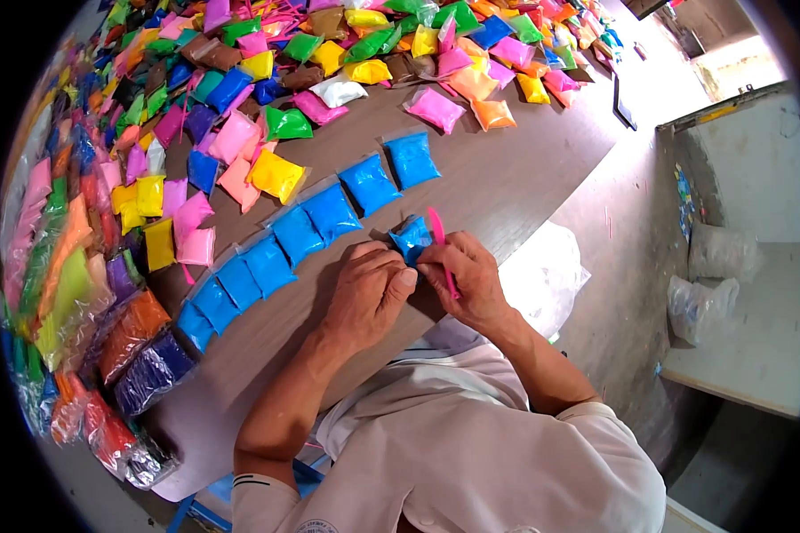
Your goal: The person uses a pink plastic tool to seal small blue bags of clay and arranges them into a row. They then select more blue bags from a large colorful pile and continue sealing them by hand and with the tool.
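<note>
A small blue packet (411, 238) in clear film is at my hands near the table's front edge. My right hand (467, 274) is closed on a thin pink plastic stick (436, 226), with its fingertips against the packet's lower right side. Beside the packet's lower left, my left hand (364, 298) has curled fingers with the thumb pressed in; what they hold, if anything, is hidden. Just beyond, several similar blue packets (327, 213) lie in a curved row, some edge to edge.
A large heap of coloured packets (329, 58) covers the far side of the table (507, 169). Bundled bags (133, 338) are stacked at the left. A dark phone-like object (624, 102) lies at the far right edge. White plastic bags (547, 275) sit right of the table.
</note>
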Available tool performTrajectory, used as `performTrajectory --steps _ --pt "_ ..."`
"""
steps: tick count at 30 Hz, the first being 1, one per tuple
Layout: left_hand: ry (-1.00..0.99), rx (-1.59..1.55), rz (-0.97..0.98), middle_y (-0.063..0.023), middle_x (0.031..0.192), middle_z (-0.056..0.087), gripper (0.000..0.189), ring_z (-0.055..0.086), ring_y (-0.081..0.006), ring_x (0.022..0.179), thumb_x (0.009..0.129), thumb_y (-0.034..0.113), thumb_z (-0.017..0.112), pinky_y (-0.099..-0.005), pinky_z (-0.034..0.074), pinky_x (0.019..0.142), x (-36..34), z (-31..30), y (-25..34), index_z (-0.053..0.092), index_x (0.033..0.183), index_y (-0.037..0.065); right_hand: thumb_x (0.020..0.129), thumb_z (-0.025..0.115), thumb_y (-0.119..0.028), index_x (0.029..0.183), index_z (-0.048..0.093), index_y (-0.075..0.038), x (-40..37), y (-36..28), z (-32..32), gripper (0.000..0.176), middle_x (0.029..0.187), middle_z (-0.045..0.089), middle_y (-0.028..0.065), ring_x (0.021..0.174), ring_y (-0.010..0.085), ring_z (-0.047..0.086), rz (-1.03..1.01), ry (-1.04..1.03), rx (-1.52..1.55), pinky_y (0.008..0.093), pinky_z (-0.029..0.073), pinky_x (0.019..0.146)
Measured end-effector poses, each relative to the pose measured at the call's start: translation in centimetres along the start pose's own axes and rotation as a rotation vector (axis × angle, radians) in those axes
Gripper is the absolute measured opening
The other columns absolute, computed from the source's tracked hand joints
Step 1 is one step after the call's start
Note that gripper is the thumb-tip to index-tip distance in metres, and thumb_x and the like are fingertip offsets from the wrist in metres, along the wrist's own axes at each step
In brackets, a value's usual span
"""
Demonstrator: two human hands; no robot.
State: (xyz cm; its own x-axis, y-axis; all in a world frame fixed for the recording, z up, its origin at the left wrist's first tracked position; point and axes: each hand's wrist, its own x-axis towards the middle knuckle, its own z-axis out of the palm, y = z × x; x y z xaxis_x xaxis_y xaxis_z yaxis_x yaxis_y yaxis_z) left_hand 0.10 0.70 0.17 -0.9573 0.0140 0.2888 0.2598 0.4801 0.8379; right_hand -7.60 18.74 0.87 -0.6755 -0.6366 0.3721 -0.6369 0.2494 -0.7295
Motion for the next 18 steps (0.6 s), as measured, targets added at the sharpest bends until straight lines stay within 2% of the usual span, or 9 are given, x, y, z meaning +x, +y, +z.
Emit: performTrajectory --steps 4,9,11,13,14,15,16,17,18 --pt "-0.047 -0.042 -0.03 -0.0092 0.077 0.061 0.046 0.056 -0.0317 0.087 0.106 0.034 0.043 -0.0427 0.042 0.087 0.2 -0.4 0.1 0.06 0.074 0.005 0.094 0.067 -0.005 0.095 0.062 -0.003 -0.8 -0.1 -0.2 0.005 0.085 0.059 0.0089 0.078 0.0218 0.058 0.203 0.085 0.243 0.0322 0.046 0.07" --pt "-0.019 0.124 -0.001 -0.008 0.081 0.062 0.032 0.057 -0.0305 0.086 0.101 0.026 0.056 -0.0419 0.044 0.085 0.4 0.1 0.5 0.061 0.077 0.004 0.101 0.06 -0.009 0.094 0.06 -0.001 -1.9 0.5 -1.9 0.011 0.084 0.058 0.0001 0.079 0.0092 0.052 0.397 0.205 0.431 0.0247 0.044 0.071" --pt "-0.001 0.142 0.024 -0.0076 0.083 0.064 0.024 0.058 -0.0304 0.089 0.097 0.022 0.061 -0.0412 0.044 0.085 0.3 0.2 0.4 0.063 0.08 0.005 0.1 0.059 -0.006 0.094 0.062 -0.001 -2.2 0.8 -3.6 0.008 0.083 0.06 0.0012 0.077 0.01 0.054 0.345 0.347 0.308 0.0239 0.045 0.072" --pt "0.008 0.155 0.038 -0.007 0.084 0.065 0.019 0.059 -0.0302 0.091 0.093 0.02 0.066 -0.0408 0.045 0.087 0.4 0.2 0.4 0.064 0.081 0.006 0.098 0.063 -0.007 0.092 0.063 0.001 -3.3 3.4 -7.0 0.01 0.077 0.06 0.0033 0.072 0.0101 0.055 0.292 0.492 -0.049 0.0241 0.046 0.068" --pt "0.008 0.159 0.037 -0.0067 0.085 0.065 0.017 0.06 -0.0301 0.093 0.091 0.019 0.068 -0.0407 0.045 0.087 0.4 0.1 0.5 0.065 0.081 0.006 0.097 0.065 -0.008 0.094 0.065 0.002 -4.3 5.9 -9.6 0.011 0.077 0.062 0.0037 0.072 0.0107 0.057 0.321 0.566 -0.185 0.0246 0.048 0.068" --pt "0.009 0.161 0.035 -0.0064 0.085 0.066 0.016 0.06 -0.03 0.094 0.09 0.019 0.07 -0.0406 0.046 0.088 0.4 0.1 0.7 0.066 0.081 0.007 0.098 0.065 -0.009 0.108 0.067 0.003 -4.0 7.3 -11.7 0.016 0.084 0.067 0.0055 0.076 0.0112 0.059 0.308 0.665 -0.299 0.0242 0.049 0.07" --pt "-0.003 0.166 0.031 -0.0062 0.085 0.066 0.016 0.061 -0.03 0.094 0.088 0.019 0.071 -0.0407 0.046 0.088 0.3 0.1 0.7 0.066 0.08 0.007 0.1 0.064 -0.012 0.124 0.065 0.001 -4.0 8.7 -13.9 0.028 0.091 0.069 0.0064 0.08 0.0113 0.061 0.359 0.712 -0.275 0.0249 0.051 0.072" --pt "-0.014 0.173 0.03 -0.0059 0.085 0.066 0.015 0.061 -0.03 0.094 0.086 0.019 0.072 -0.0407 0.046 0.088 0.3 0.0 0.7 0.066 0.079 0.007 0.101 0.062 -0.015 0.131 0.062 0.002 -4.2 9.0 -15.6 0.034 0.096 0.07 0.007 0.082 0.0114 0.063 0.479 0.709 -0.237 0.0257 0.052 0.073" --pt "-0.022 0.181 0.029 -0.0057 0.086 0.067 0.015 0.062 -0.03 0.094 0.084 0.019 0.074 -0.0408 0.047 0.088 0.4 -0.1 0.8 0.066 0.078 0.008 0.104 0.056 -0.022 0.129 0.063 0.002 -4.0 8.4 -16.6 0.035 0.096 0.071 0.0087 0.081 0.0126 0.064 0.503 0.716 -0.136 0.0274 0.054 0.072"
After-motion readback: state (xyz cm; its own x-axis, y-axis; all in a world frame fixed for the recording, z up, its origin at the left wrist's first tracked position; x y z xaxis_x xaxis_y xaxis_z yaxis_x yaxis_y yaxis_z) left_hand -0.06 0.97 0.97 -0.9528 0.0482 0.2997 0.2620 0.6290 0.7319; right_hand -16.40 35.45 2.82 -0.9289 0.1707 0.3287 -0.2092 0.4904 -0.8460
